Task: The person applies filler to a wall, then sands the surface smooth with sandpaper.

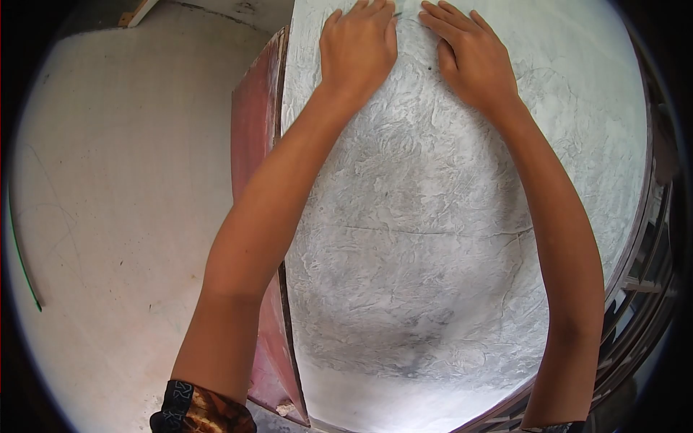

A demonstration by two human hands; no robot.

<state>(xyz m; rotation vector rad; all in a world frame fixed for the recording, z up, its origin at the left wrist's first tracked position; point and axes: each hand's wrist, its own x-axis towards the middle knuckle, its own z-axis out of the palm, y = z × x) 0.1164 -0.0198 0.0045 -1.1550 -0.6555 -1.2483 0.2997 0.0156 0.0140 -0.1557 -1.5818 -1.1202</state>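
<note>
My left hand (pixel 359 45) lies palm down near the top of a rough, grey-white mottled surface (pixel 404 180), fingers stretched out and holding nothing visible. To its right, my right hand (pixel 478 61) rests on the same surface with its fingers extended and a little apart. The two hands do not touch; a narrow gap separates them. Some of the left fingertips reach the top edge of the view. A small dark dot (pixel 430 68) marks the surface between the hands. Thin cracks and wrinkled texture run across the surface below.
Along the left side of the mottled surface runs a reddish panel (pixel 254 119) with a dark edge. Beyond it is a pale, stained surface (pixel 130 180) with a thin green strip (pixel 24 270) at far left. Dark slats (pixel 642 289) stand at the right.
</note>
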